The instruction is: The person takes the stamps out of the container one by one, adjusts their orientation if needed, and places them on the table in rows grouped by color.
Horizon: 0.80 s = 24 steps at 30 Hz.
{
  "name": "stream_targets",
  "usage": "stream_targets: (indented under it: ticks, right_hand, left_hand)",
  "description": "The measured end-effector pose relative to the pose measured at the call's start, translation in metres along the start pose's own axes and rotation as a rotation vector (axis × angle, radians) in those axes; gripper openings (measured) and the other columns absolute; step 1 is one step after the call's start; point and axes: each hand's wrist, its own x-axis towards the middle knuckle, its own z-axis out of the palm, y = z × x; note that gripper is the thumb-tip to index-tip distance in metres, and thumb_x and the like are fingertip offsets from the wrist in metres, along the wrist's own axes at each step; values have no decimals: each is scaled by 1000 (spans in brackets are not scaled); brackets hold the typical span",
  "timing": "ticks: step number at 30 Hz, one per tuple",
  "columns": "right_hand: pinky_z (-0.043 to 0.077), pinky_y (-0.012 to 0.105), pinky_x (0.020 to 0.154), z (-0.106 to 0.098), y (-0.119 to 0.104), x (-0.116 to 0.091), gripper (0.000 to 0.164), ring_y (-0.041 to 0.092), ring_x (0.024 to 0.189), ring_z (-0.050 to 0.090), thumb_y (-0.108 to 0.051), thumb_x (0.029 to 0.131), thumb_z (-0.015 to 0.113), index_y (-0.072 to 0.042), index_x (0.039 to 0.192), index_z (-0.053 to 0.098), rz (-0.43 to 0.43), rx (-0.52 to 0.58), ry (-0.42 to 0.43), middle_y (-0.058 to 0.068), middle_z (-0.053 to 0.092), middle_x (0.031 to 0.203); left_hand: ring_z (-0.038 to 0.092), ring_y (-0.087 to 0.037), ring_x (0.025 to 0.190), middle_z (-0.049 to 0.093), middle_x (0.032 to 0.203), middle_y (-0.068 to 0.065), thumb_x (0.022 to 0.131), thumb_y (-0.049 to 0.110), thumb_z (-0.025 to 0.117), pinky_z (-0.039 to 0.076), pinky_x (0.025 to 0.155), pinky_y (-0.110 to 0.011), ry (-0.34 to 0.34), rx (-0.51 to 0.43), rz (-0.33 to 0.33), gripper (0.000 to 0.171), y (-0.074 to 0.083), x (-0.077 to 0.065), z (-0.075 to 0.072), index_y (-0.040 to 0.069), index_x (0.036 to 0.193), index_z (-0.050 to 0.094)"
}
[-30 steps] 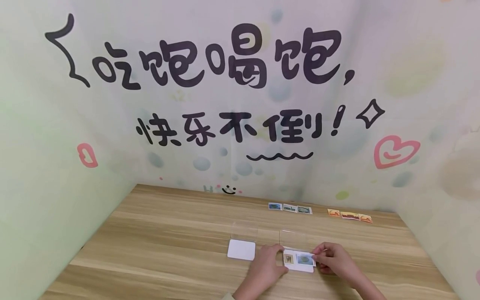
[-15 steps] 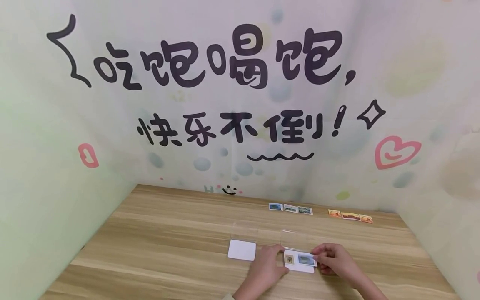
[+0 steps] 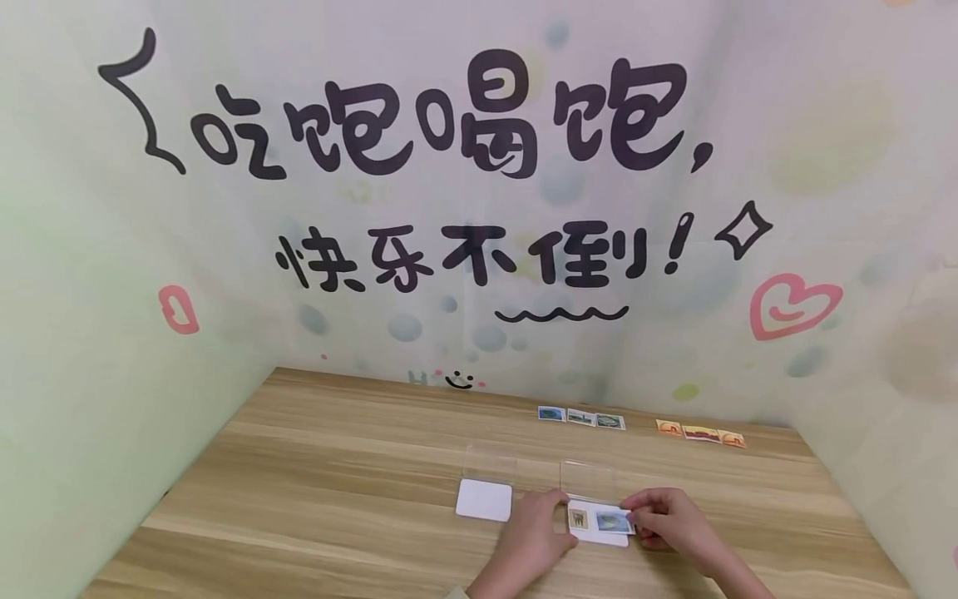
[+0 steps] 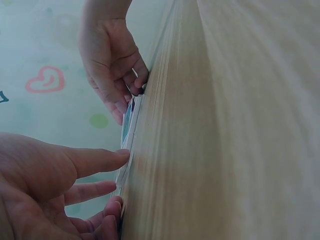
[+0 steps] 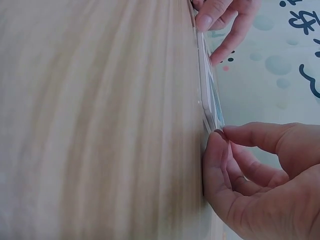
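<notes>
While the right hand (image 3: 669, 520) pinches the blue stamp's (image 3: 612, 522) right edge, the left (image 3: 533, 532) grips the card (image 3: 600, 539).

Pale left sleeve cuff (image 3: 456, 593)

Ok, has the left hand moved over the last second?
No, not visibly: against the blank white card beside it, the left hand sits as before; the whole picture has only drifted slightly right.

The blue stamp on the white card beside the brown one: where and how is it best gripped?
The blue stamp is probably best pinched at its right edge, from the right, as the right hand does: it is thin and flat, and that edge appears to overhang the white card, giving thumb and finger room.
</notes>
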Motion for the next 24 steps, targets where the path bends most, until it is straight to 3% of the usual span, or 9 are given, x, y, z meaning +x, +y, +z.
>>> stream_targets:
  ticks: [10,24]
  right_hand:
    - [56,24,62,-1,-4,-2,25,14,74,55,0,99,61,17,116,63,0,13,-13,1,57,81]
    - [60,29,67,-3,-2,3,22,17,77,61,0,99,58,16,113,62,1,11,18,2,63,86]
  left_hand:
    - [67,-35,102,71,106,-15,76,10,92,58,77,-47,-8,-9,-12,46,1,0,0,4,118,75]
    - [67,-39,106,71,110,-18,77,10,92,59,82,-52,-10,-24,-9,47,1,0,0,3,120,75]
